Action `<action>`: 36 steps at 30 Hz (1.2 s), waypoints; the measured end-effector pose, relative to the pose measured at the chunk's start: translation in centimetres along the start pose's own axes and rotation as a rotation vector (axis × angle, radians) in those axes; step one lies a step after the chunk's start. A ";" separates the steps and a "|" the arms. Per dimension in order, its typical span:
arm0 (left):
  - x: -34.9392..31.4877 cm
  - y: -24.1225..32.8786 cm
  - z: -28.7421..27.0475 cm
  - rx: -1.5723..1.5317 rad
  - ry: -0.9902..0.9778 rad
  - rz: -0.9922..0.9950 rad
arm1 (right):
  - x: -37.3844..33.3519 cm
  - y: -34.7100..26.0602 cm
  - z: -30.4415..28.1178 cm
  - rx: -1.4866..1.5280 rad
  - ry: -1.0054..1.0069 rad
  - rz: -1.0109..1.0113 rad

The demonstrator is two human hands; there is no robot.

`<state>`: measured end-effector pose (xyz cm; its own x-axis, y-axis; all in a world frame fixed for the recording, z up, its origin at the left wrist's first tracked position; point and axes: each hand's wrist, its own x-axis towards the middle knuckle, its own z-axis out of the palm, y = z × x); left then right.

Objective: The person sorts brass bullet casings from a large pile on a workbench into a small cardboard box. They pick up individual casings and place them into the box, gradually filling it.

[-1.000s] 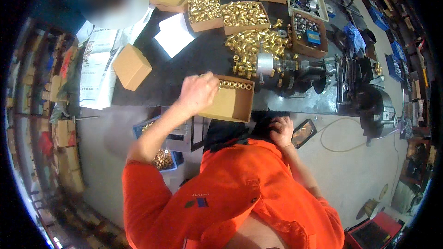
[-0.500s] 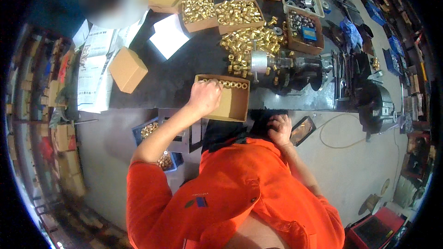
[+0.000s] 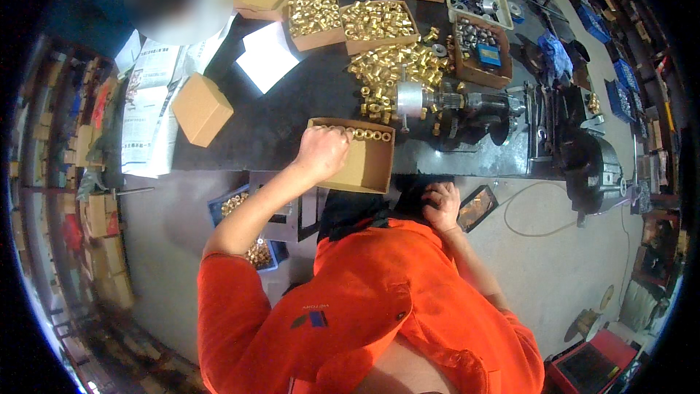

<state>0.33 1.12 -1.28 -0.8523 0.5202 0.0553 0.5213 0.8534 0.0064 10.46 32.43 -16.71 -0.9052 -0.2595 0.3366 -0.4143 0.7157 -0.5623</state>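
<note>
A small open cardboard box (image 3: 375, 164) stands at the near edge of the dark workbench, a row of brass nuts (image 3: 370, 134) lined along its far wall. My left hand (image 3: 323, 153) reaches into its left side, the fingers bent down at the left end of that row. The back of the hand hides the fingertips and anything between them. Low by the bench's front edge, my right hand (image 3: 442, 206) rests over my dark trousers with curled fingers and no visible object. Beyond the box lies a loose heap of brass fittings (image 3: 394, 69).
Two cardboard boxes of brass fittings (image 3: 313, 13) stand behind the heap. A metal shaft fixture (image 3: 467, 102) and a vise (image 3: 594, 171) are to the right. White paper (image 3: 266, 58), newspaper (image 3: 149, 120) and a brown carton (image 3: 202, 111) lie left. Blue bins (image 3: 259, 254) sit below the bench.
My left hand has shifted very slightly within the box, staying at the left end of the row. My right hand and the box look the same.
</note>
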 end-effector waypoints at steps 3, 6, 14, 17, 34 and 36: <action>0.0 0.0 -0.3 0.008 -0.034 -0.005 | 0.0 -0.2 -0.2 -0.013 -0.022 0.027; 0.0 0.0 -0.2 0.010 -0.021 0.003 | -0.1 0.0 0.0 -0.017 -0.024 0.032; 0.6 -1.0 -2.7 -0.166 0.011 -0.081 | -0.1 0.0 0.0 -0.012 -0.013 0.017; 2.8 -2.8 -5.0 -0.336 0.171 -0.189 | 0.2 -0.4 -0.3 -0.012 -0.018 0.024; 10.5 -4.2 0.0 -0.278 -0.189 -0.110 | -0.3 0.1 0.0 -0.005 -0.049 0.044; 10.4 -4.2 0.4 -0.257 -0.174 -0.099 | -0.2 0.1 0.0 -0.007 -0.049 0.042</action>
<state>-10.76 3.00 -1.14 -0.8823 0.4525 -0.1296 0.4109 0.8748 0.2567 10.63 32.50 -16.84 -0.9253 -0.2607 0.2755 -0.3756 0.7309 -0.5698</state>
